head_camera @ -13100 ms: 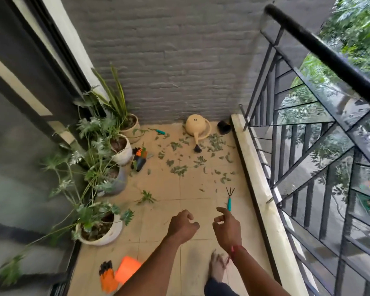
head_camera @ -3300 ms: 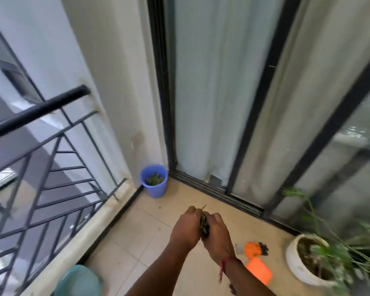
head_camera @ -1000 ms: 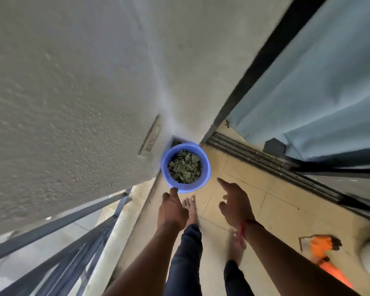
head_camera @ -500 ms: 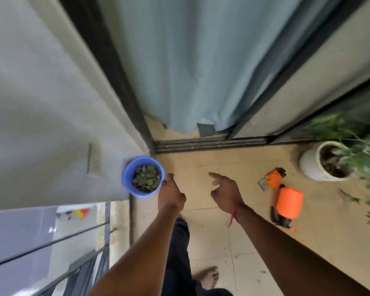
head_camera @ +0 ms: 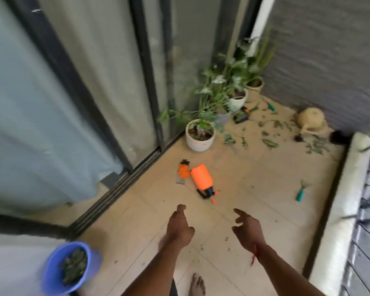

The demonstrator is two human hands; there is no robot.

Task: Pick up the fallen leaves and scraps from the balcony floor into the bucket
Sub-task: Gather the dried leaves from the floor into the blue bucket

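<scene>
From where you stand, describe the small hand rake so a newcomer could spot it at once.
Follow the pale curb along the balcony's right edge. Just inside it, alone on the tiles, lies the hand rake. Forked dark prongs on a teal handle set it apart from the orange sprayer mid-floor and the other teal-handled tool at the far end.

The left forearm and right forearm are bare; a red thread circles the right wrist, its ends hanging. One foot is bare; a dark trouser leg shows beside it.
</scene>
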